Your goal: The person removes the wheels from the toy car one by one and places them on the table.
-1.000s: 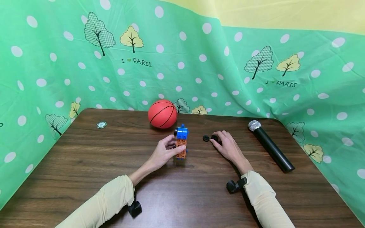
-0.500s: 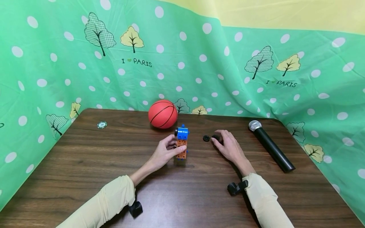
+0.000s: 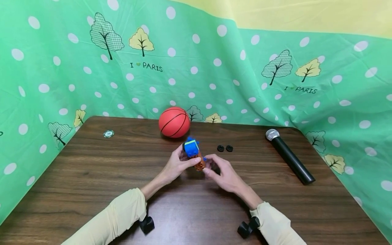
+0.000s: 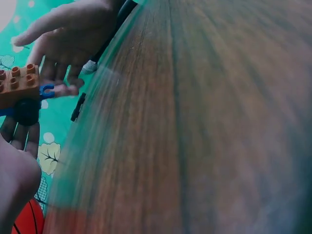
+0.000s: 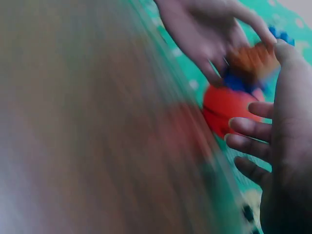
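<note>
In the head view my left hand (image 3: 176, 166) grips a toy vehicle (image 3: 192, 148) of blue and orange building bricks, tilted above the table, thumb across the orange part. A dark wheel (image 4: 27, 112) shows under the orange brick (image 4: 19, 85) in the left wrist view, with a blue hook-shaped end sticking out. My right hand (image 3: 225, 173) is at the toy's right side, fingers spread and loosely bent; whether they touch it I cannot tell. Two small black wheels (image 3: 220, 148) lie side by side on the table beyond. Blur softens the toy (image 5: 253, 63) in the right wrist view.
A red ball (image 3: 174, 122) with black lines sits behind the toy. Far right lies a black microphone (image 3: 289, 156), and a poker chip (image 3: 108, 133) lies at the back left. Green patterned cloth (image 3: 196, 68) hangs around the wooden table (image 3: 92, 177).
My right hand has left the black wheels and come left and nearer to the toy. Both wheels remain on the table. The toy has tilted in my left hand, its blue end leaning left.
</note>
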Tool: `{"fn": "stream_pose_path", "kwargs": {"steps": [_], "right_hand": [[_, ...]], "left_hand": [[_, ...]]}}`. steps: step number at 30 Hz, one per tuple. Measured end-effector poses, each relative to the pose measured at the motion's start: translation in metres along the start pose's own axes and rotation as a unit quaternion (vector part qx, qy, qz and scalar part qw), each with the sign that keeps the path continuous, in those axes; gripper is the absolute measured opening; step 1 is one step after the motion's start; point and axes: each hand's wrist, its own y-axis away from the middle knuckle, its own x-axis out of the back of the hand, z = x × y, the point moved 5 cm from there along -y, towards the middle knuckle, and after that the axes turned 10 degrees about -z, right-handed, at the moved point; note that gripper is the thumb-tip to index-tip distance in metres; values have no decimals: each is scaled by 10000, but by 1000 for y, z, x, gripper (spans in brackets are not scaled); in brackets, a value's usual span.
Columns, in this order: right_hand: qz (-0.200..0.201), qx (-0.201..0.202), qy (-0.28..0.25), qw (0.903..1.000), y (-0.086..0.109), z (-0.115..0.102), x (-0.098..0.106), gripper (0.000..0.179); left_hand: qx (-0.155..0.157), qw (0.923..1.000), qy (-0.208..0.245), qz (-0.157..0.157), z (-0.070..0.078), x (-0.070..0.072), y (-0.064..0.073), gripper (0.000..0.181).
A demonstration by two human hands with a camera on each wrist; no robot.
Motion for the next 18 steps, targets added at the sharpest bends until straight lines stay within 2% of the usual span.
{"fn": "stream_pose_path", "kwargs": {"steps": [5,8,12,18], "right_hand": [[189,-630,-532,9964,-4,-6,-13,21],[424,-751,-736,9936,-3,-5,-13,18],[795,-519,-938,9911,-1,-7,-7,17],[1339,-93,-1358,9816,-4,-8,2,15]], "left_hand": [[-6,9991,354,216,-2,1,1,61],[-191,9967,717,313,-1,1,1,52],[-443,9936,979,351,2,3,1,39],[-332,9984,366,291,3,5,2,34]]}}
